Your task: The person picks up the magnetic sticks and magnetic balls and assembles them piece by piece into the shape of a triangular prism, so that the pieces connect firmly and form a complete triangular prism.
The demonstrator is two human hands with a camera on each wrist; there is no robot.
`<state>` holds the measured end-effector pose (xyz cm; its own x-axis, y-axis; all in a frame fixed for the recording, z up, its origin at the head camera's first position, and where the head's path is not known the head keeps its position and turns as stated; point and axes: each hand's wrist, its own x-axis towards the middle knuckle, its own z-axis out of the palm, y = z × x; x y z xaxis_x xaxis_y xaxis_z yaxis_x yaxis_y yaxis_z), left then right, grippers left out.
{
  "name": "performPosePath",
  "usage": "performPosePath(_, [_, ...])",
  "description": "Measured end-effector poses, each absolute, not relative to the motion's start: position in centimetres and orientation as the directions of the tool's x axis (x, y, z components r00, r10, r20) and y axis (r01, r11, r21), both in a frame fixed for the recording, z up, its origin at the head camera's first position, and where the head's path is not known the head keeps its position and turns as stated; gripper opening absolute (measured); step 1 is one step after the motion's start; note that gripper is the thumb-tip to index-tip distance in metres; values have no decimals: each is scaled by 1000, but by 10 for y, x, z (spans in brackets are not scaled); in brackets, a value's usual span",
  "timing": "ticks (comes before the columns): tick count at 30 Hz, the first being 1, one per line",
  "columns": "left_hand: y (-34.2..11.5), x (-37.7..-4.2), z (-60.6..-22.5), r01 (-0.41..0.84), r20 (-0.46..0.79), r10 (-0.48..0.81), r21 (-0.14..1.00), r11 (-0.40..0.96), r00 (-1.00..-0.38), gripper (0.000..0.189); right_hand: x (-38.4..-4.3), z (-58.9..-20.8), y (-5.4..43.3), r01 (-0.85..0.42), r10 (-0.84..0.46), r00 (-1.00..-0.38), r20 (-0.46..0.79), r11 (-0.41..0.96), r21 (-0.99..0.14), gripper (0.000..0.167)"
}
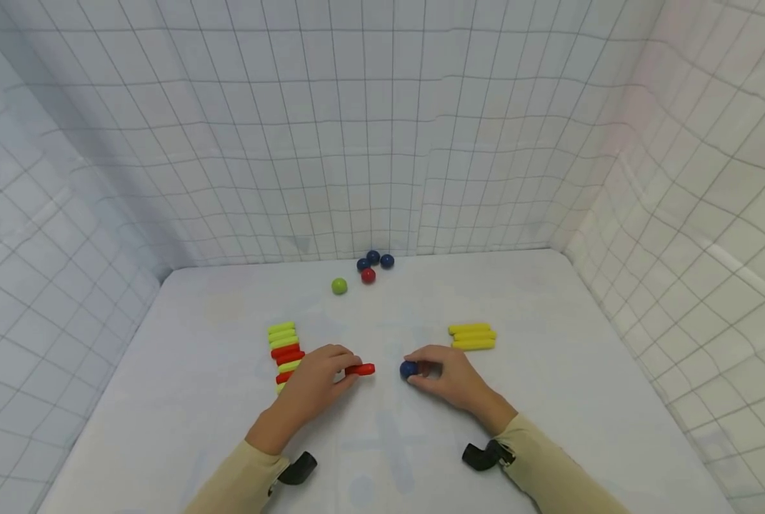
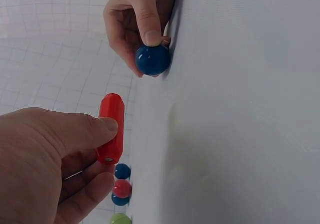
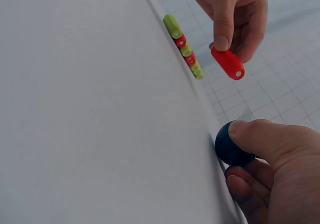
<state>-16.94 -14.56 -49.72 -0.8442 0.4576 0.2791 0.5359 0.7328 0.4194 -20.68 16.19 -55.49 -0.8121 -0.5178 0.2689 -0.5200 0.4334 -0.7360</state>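
My left hand point(image 1: 321, 377) pinches a red magnetic building rod point(image 1: 360, 369) between thumb and fingers, a little above the white table. One end points toward the right hand; a round metal dot shows on an end of the rod point(image 3: 231, 64) in the right wrist view. My right hand point(image 1: 453, 375) grips a glossy dark blue ball point(image 1: 408, 369) low at the table surface. In the left wrist view the thumb lies on top of this blue ball point(image 2: 153, 60). A short gap separates rod and ball.
Left of the left hand lies a column of lime rods point(image 1: 282, 334) and red rods point(image 1: 286, 350), partly hidden by it. Yellow rods point(image 1: 472, 335) lie beyond the right hand. Further back are several blue balls point(image 1: 387, 261), a red ball point(image 1: 368, 275) and a green ball point(image 1: 339, 285).
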Motion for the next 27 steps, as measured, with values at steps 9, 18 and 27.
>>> performPosePath(9, [-135,-179,-503,505,235,448,436,745,-863,23,-212,-555,154,-505,-505,-822,262,437,-744,33])
performPosePath(18, [-126,-187,-509,509,214,464,435,743,-860,23,-219,-556,150,-492,-507,-827,243,444,-749,34])
performPosePath(27, [-117,-196,-513,491,154,479,461,739,-864,20,-216,-558,151,-489,-490,-832,259,430,-759,34])
